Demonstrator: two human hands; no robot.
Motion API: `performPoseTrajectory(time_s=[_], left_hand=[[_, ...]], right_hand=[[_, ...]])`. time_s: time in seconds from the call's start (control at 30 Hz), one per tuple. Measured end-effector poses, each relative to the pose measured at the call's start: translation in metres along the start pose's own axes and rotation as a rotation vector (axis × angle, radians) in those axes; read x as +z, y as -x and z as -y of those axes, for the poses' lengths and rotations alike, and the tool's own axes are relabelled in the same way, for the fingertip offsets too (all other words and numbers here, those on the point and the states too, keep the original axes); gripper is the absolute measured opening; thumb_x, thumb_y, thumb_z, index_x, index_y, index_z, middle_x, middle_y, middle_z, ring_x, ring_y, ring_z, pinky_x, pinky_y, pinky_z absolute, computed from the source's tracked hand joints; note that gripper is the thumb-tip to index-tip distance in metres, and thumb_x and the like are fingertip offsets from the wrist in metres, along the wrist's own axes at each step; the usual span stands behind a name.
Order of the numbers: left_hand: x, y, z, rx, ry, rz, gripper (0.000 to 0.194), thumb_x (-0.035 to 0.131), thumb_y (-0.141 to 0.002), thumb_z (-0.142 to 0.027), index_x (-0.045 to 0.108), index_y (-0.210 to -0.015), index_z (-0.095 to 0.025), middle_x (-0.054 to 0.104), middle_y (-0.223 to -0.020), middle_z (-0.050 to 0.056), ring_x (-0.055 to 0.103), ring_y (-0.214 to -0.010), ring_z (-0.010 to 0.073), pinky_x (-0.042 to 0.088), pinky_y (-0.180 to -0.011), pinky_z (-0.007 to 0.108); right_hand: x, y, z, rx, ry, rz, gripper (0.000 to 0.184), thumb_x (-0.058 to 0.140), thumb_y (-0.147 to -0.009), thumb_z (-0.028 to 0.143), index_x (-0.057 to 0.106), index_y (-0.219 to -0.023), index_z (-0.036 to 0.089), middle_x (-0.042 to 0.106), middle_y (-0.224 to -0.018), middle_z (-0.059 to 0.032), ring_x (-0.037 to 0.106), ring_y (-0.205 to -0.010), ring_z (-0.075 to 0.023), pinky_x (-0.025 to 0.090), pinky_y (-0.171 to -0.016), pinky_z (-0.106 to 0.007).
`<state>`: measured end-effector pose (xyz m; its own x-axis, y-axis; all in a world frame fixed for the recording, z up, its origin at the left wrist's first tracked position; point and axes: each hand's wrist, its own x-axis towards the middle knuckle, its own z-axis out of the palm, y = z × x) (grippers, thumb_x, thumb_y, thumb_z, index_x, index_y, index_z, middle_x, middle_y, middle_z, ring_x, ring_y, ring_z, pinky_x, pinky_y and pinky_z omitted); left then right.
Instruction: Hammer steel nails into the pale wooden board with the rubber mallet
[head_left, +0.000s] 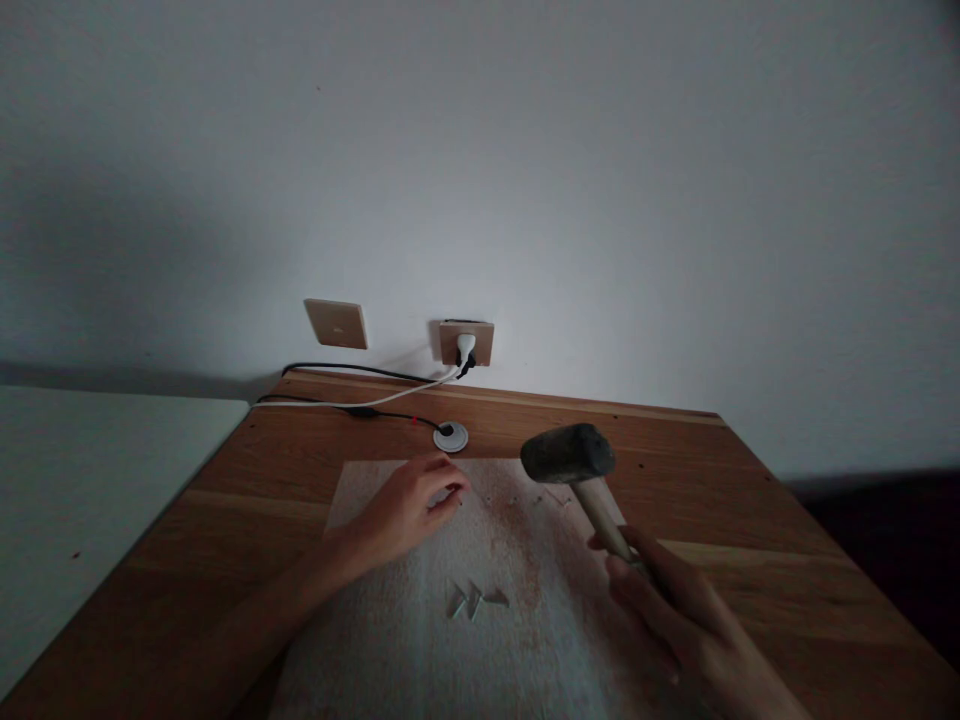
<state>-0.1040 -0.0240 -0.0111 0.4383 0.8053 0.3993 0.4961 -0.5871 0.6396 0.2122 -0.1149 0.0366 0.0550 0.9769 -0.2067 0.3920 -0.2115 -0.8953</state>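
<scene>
Gripping a rubber mallet (568, 453) by its wooden handle (600, 515), the right hand (671, 605) is closed around the lower part, with the dark head toward the board's far right corner. The left hand (416, 505) curls at the far left of the pale board (375, 640), thumb near forefinger; whether they pinch anything, I cannot tell. Loose nails (474, 603) lie mid-board, and smaller ones line its far part. The board rests on a wooden bench (750, 590), just before a round cable grommet (451, 437).
</scene>
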Motion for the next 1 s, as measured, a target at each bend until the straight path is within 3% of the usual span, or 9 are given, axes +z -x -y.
performPoseTrajectory(time_s=[0.1, 0.27, 0.7, 1.0], left_hand=[[-0.001, -0.001, 0.002, -0.038, 0.103, -0.036, 0.016, 0.065, -0.093, -0.005, 0.070, -0.092, -0.020, 0.074, -0.091, 0.001, 0.071, -0.085, 0.0162, 0.053, -0.081, 0.026], [0.000, 0.000, 0.006, -0.075, 0.126, -0.090, 0.017, 0.068, -0.090, -0.004, 0.069, -0.092, -0.021, 0.075, -0.090, 0.000, 0.070, -0.082, 0.0159, 0.053, -0.081, 0.027], [0.002, 0.004, 0.007, 0.018, 0.000, -0.034, 0.019, 0.075, -0.089, -0.004, 0.066, -0.086, -0.020, 0.074, -0.086, 0.000, 0.069, -0.082, 0.0173, 0.050, -0.078, 0.028], [0.003, -0.003, 0.005, -0.004, 0.069, -0.009, 0.016, 0.073, -0.091, -0.006, 0.068, -0.086, -0.020, 0.075, -0.085, 0.000, 0.071, -0.081, 0.0166, 0.051, -0.077, 0.026]], right_hand=[[-0.005, -0.002, 0.015, 0.003, -0.087, 0.027, 0.063, 0.068, -0.089, 0.079, 0.071, -0.112, 0.020, 0.046, -0.057, 0.0096, 0.034, -0.044, -0.0080, 0.028, -0.042, -0.022], [0.000, -0.012, 0.031, 0.022, -0.267, 0.104, 0.059, 0.070, -0.091, 0.077, 0.063, -0.112, 0.021, 0.045, -0.062, 0.0118, 0.033, -0.042, -0.0043, 0.028, -0.039, -0.018], [0.029, -0.015, 0.012, 0.002, -0.293, 0.143, 0.055, 0.069, -0.093, 0.074, 0.060, -0.110, 0.022, 0.048, -0.060, 0.0120, 0.036, -0.039, -0.0042, 0.032, -0.033, -0.013], [0.039, -0.009, 0.002, 0.026, -0.426, 0.034, 0.050, 0.071, -0.095, 0.069, 0.062, -0.111, 0.022, 0.047, -0.063, 0.0114, 0.035, -0.038, -0.0028, 0.030, -0.035, -0.013]])
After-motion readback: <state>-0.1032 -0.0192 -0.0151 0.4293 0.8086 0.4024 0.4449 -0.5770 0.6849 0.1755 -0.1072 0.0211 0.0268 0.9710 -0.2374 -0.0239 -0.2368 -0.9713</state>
